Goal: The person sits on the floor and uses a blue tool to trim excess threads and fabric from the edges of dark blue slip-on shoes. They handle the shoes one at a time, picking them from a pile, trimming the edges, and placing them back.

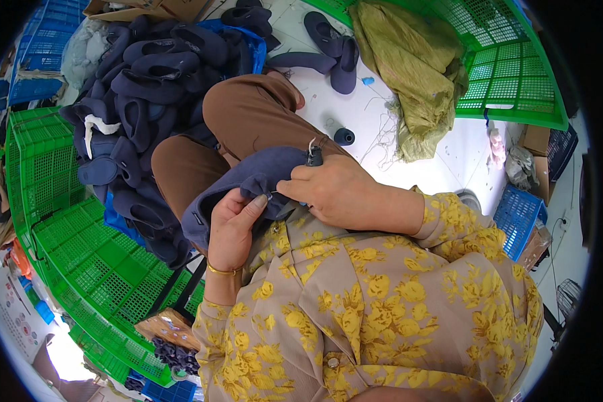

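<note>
Head view: the pile of dark blue shoes is the largest mass here, heaped to the person's left beside the green crate, and the one dark blue shoe being worked on lies across the lap, its upper face toward the hands. That shoe looks light, and its felt-like cloth seems soft enough to fold and dent yet not fragile; the matte nap should grip well rather than slip. The firmest hold is probably along the thicker sole side or the rim, with the loose gathered fold taken in a pinch. The left hand does this: its thumb and forefinger are closed on the fold, the other fingers bent beneath. The right hand is curled, its fingers wrapped around a small dark cylinder that pokes out above the fist, a pale strand rising from its top; its forefinger reaches close to the left thumb. As for what is obscured, the shoe's far end and underside are lost against the knees and shirt, the right palm conceals most of the cylinder, so its kind cannot be told, and the tiny bright glint by the left thumb is too small to identify.
</note>
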### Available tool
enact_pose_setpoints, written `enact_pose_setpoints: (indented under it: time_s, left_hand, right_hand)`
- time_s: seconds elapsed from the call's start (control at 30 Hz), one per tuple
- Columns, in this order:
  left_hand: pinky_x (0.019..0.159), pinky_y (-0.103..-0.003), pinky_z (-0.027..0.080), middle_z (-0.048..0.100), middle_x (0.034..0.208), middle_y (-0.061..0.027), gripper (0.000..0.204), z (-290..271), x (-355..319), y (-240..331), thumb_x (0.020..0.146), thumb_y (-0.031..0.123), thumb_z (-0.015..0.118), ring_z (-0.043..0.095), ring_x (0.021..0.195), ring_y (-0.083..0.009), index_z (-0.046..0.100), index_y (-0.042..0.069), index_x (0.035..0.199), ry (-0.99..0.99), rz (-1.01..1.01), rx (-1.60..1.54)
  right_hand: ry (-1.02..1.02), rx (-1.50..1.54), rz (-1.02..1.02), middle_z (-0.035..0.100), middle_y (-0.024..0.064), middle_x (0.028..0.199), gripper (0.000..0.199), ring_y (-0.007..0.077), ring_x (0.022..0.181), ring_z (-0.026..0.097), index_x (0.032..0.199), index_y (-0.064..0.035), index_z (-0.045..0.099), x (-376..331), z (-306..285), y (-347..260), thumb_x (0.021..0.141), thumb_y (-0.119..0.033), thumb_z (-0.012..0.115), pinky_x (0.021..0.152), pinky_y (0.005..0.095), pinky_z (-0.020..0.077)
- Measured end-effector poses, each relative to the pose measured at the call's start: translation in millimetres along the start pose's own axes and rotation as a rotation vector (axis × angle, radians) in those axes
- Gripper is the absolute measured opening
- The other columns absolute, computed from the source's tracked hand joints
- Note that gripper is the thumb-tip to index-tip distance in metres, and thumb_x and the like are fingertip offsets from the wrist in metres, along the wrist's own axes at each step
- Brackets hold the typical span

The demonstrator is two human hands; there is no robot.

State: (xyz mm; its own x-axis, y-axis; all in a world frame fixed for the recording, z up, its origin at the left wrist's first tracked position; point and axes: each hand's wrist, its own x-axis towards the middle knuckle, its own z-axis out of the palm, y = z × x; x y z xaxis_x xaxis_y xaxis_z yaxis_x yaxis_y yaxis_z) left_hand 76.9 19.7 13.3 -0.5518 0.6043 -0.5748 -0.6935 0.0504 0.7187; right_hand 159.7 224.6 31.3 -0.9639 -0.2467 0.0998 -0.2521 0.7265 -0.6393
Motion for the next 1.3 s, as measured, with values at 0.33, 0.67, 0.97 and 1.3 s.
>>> enact_pose_setpoints:
  time_s: [0.33,0.67,0.97,1.3]
  left_hand:
    - [0.085,-0.024,0.049,0.067,0.103,-0.0056,0.016,-0.9,-0.4,-1.8,0.091,0.0,0.058,0.061,0.091,-0.0101,0.062,-0.002,0.106,-0.008,0.004,-0.017]
    - [0.082,-0.024,0.048,0.068,0.101,-0.0067,0.016,2.4,-1.2,-6.9,0.09,0.002,0.06,0.061,0.088,-0.0101,0.063,-0.002,0.105,0.046,0.047,0.103]
    - [0.07,-0.02,0.046,0.063,0.086,-0.0015,0.009,18.1,-3.1,-1.3,0.087,0.001,0.065,0.055,0.077,-0.0056,0.056,0.003,0.084,0.142,0.089,0.161]
    - [0.064,-0.019,0.044,0.06,0.083,0.0008,0.015,13.2,-1.1,-14.6,0.086,0.005,0.069,0.052,0.073,-0.0036,0.058,-0.001,0.094,0.159,0.157,0.259]
  right_hand:
    - [-0.017,0.013,0.027,0.058,0.0057,0.079,0.032,0.0253,0.07,0.061,0.104,-0.0077,0.063,-2.9,0.1,0.7,0.072,-0.005,0.061,0.065,0.0372,0.049]
    - [0.003,0.007,0.072,0.062,0.0077,0.076,0.022,0.0256,0.068,0.064,0.091,-0.0046,0.06,-4.5,8.6,-8.7,0.071,-0.01,0.064,0.059,0.0365,0.0509]
    - [-0.004,0.04,0.115,0.061,0.0091,0.071,0.02,0.0264,0.065,0.064,0.087,-0.0035,0.057,-6.2,13.4,-14.0,0.07,-0.01,0.064,0.056,0.0374,0.0507]
    - [-0.154,-0.038,0.243,0.062,0.0101,0.075,0.026,0.029,0.071,0.064,0.094,-0.0038,0.056,0.8,-5.4,-15.9,0.069,-0.006,0.064,0.058,0.0384,0.0492]
